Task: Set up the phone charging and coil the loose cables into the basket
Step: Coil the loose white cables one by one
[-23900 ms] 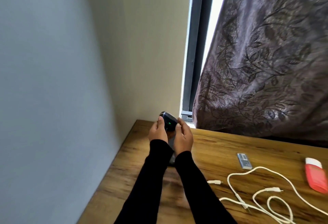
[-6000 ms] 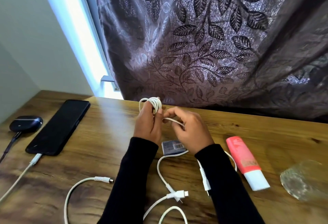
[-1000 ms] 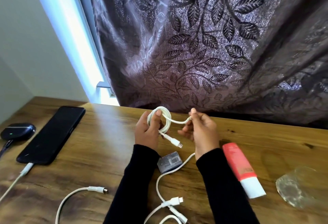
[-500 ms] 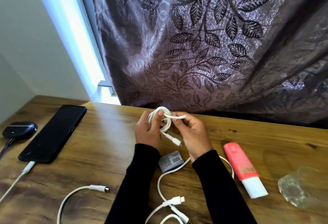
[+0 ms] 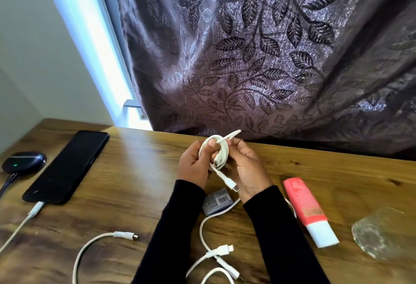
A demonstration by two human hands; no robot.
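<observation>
Nearest, at six o'clock, loose white cables (image 5: 211, 254) sprawl on the bench (image 5: 135, 182), uncoiled, beside a small grey box (image 5: 216, 202); just beyond, both hands meet over the middle; the left hand (image 5: 194, 166) grips a coiled cable (image 5: 217, 153), thumb pressed on its loops; the right hand (image 5: 246, 169) curls round the other side, one plug poking up, another dangling; if either grip eases, I judge the springy loops would burst open; at three o'clock lie a pink tube (image 5: 308, 209) and a glass dish (image 5: 382, 234); at nine o'clock the phone (image 5: 67, 166) lies plugged in; no basket shows.
</observation>
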